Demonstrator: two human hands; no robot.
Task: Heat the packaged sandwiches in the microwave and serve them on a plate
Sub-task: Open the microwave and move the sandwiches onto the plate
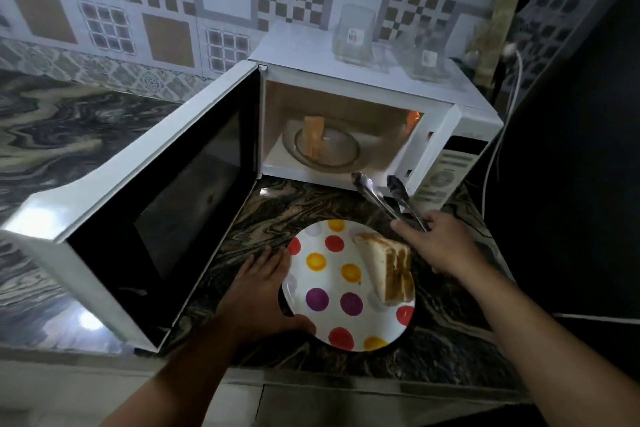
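A white plate (332, 309) with coloured dots sits on the dark marble counter in front of the microwave (367, 136). One toasted sandwich half (388, 267) lies on the plate's right side. A second sandwich piece (313, 141) stands upright in a glass dish (341, 153) inside the lit microwave. My left hand (263, 291) holds the plate's left rim, thumb under its near edge. My right hand (440, 243) grips metal tongs (384, 194), whose tips are spread apart and empty just in front of the microwave opening.
The microwave door (138, 212) is swung wide to the left, over the counter. Two clear glass containers (353, 35) stand on top of the microwave. A white cable (498, 146) runs down on the right beside a dark surface. The counter edge (346, 378) is near me.
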